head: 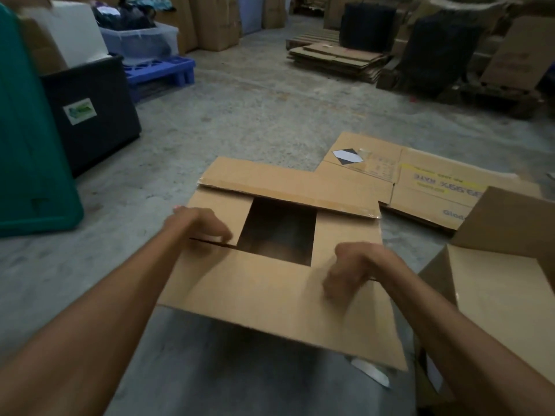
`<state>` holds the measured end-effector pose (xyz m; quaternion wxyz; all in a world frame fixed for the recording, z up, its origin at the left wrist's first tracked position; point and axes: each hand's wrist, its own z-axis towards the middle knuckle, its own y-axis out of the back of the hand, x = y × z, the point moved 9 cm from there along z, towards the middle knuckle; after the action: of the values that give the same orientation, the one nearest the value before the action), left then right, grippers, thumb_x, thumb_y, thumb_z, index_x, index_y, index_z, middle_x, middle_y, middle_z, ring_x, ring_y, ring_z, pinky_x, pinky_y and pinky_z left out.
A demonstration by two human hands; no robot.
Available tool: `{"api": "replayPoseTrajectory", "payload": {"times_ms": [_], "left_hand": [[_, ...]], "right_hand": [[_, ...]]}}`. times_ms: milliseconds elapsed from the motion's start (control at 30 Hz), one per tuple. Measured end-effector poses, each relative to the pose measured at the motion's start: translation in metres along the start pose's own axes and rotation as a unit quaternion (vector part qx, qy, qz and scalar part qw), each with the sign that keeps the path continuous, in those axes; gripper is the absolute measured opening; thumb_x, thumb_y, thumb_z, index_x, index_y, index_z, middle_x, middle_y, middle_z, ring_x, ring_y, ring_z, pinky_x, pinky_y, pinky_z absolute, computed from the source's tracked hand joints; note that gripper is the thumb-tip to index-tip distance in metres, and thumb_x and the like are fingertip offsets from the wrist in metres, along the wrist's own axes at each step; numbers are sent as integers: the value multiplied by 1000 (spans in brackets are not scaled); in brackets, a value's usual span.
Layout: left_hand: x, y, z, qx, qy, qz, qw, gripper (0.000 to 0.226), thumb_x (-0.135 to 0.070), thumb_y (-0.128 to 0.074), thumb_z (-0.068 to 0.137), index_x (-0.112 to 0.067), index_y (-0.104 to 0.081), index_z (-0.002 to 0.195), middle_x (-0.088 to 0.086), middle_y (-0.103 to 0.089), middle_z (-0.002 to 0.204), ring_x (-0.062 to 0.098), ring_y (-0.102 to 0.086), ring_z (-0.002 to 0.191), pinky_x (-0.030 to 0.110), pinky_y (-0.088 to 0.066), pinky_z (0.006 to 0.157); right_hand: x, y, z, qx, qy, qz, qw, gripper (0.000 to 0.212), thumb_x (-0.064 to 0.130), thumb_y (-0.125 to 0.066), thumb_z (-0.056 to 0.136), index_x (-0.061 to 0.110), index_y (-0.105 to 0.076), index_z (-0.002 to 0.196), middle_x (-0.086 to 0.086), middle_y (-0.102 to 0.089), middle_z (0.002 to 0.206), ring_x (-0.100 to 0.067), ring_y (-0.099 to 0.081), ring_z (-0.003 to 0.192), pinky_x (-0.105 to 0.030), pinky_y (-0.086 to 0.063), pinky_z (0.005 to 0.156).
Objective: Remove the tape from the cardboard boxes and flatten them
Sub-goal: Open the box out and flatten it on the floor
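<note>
On the concrete floor, head view, items as follows.

1. Cardboard box: directly in front of the person, between both forearms, top face up. Its flaps are folded partly in, leaving a square dark opening in the middle. The far flap carries what looks like a fringe of clear tape along its edge; the centre seam is already parted.
2. Left grip: fingers curled into the slit where the left flap meets the near flap, grasping the cardboard edge there.
3. Right grip: motion-blurred, fingers curled down at the matching slit on the right. Whether it holds the flap or only presses on it cannot be told.
4. Flattened box: printed, lying flat just beyond and right of the worked box.
5. Open box: right edge, standing, not yet flattened.
6. Stack of flattened cardboard: well apart, far side.
7. Green bin, black bin, blue pallet: left side.

Step in hand, as judged: the tape seems mostly off, and the flaps are being opened ahead of collapsing the box. The next move likely calls for both flaps to be drawn up and outward, then opposite corners pushed together so that the walls fold flat.
</note>
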<state>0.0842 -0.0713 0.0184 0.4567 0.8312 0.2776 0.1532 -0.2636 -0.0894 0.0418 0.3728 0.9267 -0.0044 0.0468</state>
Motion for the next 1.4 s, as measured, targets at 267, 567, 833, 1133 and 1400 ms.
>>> {"api": "replayPoseTrajectory", "payload": {"times_ms": [267, 567, 833, 1133, 1400], "left_hand": [[-37, -26, -16, -143, 76, -106, 981, 129, -67, -69, 73, -5, 10, 155, 26, 12, 161, 49, 10, 147, 71, -7, 113], [-39, -8, -21, -114, 43, -149, 981, 92, -40, -52, 83, 5, -11, 152, 34, -9, 157, 55, -9, 143, 70, -17, 111], [-2, 97, -43, -134, -51, -423, 895, 68, -35, -28, 79, 4, -46, 132, 38, -52, 125, 58, -58, 97, 70, -52, 72], [-2, 136, -85, -143, -138, -550, 811, 14, -20, -43, 66, -15, -51, 77, 33, -47, 137, 50, -54, 104, 53, -55, 62], [-12, 120, -97, -155, -161, -519, 825, 10, -21, -45, 61, -14, -43, 69, 20, -48, 98, 37, -53, 87, 43, -45, 65]], "right_hand": [[40, 11, 55, -161, -87, -8, 983, 107, 81, -54, 75, 10, -31, 152, -20, -6, 165, -57, -8, 145, -77, -33, 97], [42, 54, 44, -221, -40, 28, 974, 46, 23, -62, 82, 10, -58, 126, -17, -50, 139, -43, -46, 128, -63, -41, 102], [-57, 152, -43, -318, 45, 291, 901, 27, 6, -50, 84, 7, -75, 95, -19, -73, 92, -35, -71, 77, -34, -52, 54], [-96, 177, -76, -326, 87, 404, 851, 32, -4, -44, 87, 2, -75, 95, -9, -64, 72, -25, -56, 60, -21, -39, 43], [-84, 178, -58, -409, 55, 318, 853, 35, 16, -52, 74, 23, -75, 98, -4, -74, 91, -33, -68, 79, -49, -61, 70]]}}
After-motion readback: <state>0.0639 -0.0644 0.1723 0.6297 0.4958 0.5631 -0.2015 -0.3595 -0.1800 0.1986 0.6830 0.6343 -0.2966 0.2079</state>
